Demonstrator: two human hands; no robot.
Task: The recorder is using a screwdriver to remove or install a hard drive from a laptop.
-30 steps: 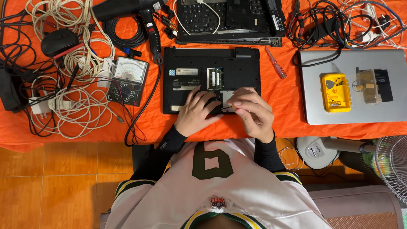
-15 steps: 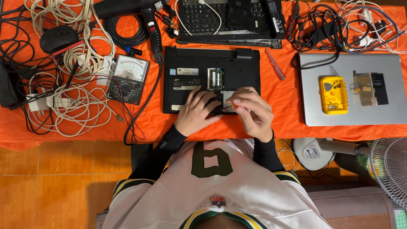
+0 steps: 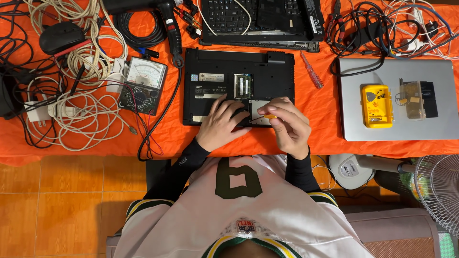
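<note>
A black laptop (image 3: 224, 71) lies upside down on the orange tablecloth (image 3: 315, 129), its bottom cover open and memory slots showing. My left hand (image 3: 221, 125) rests flat on the laptop's near edge, fingers spread. My right hand (image 3: 287, 125) grips a small screwdriver with a yellow handle (image 3: 270, 116), its thin shaft pointing left toward the open bay by my left fingertips.
An analog multimeter (image 3: 142, 85) and tangled white cables (image 3: 76, 110) lie to the left. A silver laptop (image 3: 397, 102) with a yellow case (image 3: 376, 106) sits right. A red screwdriver (image 3: 311, 76), another open laptop (image 3: 260, 21) and a fan (image 3: 437, 191) are nearby.
My right hand shifted slightly and the yellow screwdriver handle now shows between its fingers. My left hand stays on the laptop.
</note>
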